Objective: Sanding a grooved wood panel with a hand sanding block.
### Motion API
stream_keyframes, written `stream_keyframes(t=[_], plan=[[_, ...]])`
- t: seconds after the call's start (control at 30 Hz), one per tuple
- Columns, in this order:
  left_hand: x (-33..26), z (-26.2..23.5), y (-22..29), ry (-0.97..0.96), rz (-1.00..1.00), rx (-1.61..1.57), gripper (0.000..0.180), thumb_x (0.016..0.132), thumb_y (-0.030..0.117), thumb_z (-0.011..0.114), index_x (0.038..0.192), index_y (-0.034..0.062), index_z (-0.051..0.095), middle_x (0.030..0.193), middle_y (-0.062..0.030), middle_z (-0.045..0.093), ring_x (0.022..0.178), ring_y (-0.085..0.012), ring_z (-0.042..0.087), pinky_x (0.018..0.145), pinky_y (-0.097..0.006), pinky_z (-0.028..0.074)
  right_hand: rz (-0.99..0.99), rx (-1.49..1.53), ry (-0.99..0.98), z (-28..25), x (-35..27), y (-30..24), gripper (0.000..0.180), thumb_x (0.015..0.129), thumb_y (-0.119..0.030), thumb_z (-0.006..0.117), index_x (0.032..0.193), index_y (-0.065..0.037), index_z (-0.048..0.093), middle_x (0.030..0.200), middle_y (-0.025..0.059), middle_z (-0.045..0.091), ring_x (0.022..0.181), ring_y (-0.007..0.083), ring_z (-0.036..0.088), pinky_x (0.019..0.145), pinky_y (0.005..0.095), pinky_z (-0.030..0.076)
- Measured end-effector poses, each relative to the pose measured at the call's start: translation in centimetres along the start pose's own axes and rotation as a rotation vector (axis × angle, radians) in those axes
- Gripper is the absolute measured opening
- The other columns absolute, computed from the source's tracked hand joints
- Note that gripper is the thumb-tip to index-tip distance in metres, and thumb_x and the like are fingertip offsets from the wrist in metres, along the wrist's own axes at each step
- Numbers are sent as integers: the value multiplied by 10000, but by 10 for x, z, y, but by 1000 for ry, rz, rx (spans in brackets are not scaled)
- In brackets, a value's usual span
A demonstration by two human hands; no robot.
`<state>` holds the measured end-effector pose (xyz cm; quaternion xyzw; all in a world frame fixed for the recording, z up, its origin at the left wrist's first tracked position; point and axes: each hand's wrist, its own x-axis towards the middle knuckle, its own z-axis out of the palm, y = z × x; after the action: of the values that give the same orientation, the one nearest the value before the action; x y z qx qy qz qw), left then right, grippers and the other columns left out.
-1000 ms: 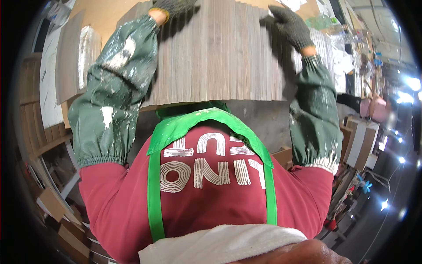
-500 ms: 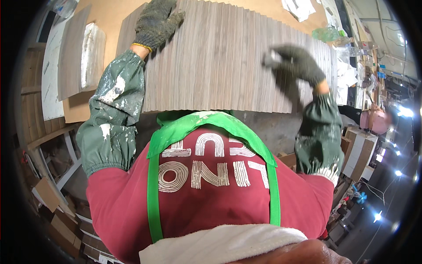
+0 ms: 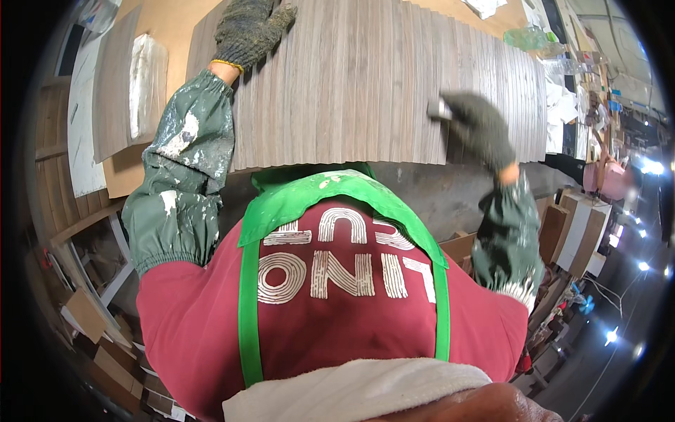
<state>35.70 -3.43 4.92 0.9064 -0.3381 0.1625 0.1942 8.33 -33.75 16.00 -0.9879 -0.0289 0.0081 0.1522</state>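
Workshop bench [image 3: 176,21] of brown board fills the far side; a wide stack of grey wood-grain veneer sheets [image 3: 365,77] lies fanned across it. I see the left hand [image 3: 249,28], gloved, pressed flat and open on the stack's far-left corner. Right hand [image 3: 478,126], gloved and blurred, sits over the stack's near-right part, curled around a small pale block [image 3: 439,109]. Another veneer piece [image 3: 116,84] lies left, apart.
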Motion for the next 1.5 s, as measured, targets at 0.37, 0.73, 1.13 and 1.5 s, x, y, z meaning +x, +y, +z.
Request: stream_keyframes(t=[0.37, 0.73, 1.13, 1.5], plan=[[8, -14, 6, -84, -36, -63, 520, 869, 462, 533, 1226, 84, 557, 1294, -120, 524, 1230, -299, 443, 1056, -411, 307, 130, 223, 158, -18, -4, -11, 386, 792, -100, 694, 1167, -95, 609, 1055, 98, 629, 977, 205, 624, 806, 302, 530], [1, 5, -2, -28, -11, -17, 556, 868, 466, 526, 1270, 82, 528, 1353, -137, 473, 1285, -301, 394, 1083, -414, 274, 129, -83, 111, 7, 159, 41, 489, 814, -460, 659, 1169, -126, 627, 1115, 94, 652, 1015, 243, 625, 888, 346, 484], [-8, -3, -6, 11, -17, -2, 552, 866, 478, 530, 1253, 85, 537, 1336, -141, 488, 1266, -312, 414, 1074, -421, 293, 74, 319, -91, -12, 91, -5, 492, 839, -324, 682, 1251, -85, 558, 1146, 107, 632, 1027, 211, 613, 886, 342, 494], [14, 38, 3, 45, 84, -22, 564, 872, 492, 518, 1269, 91, 529, 1342, -136, 485, 1267, -306, 416, 1077, -424, 284, 111, 109, -71, 14, 19, -16, 398, 794, -273, 704, 1146, -104, 627, 1067, 105, 649, 977, 241, 628, 856, 371, 498]])
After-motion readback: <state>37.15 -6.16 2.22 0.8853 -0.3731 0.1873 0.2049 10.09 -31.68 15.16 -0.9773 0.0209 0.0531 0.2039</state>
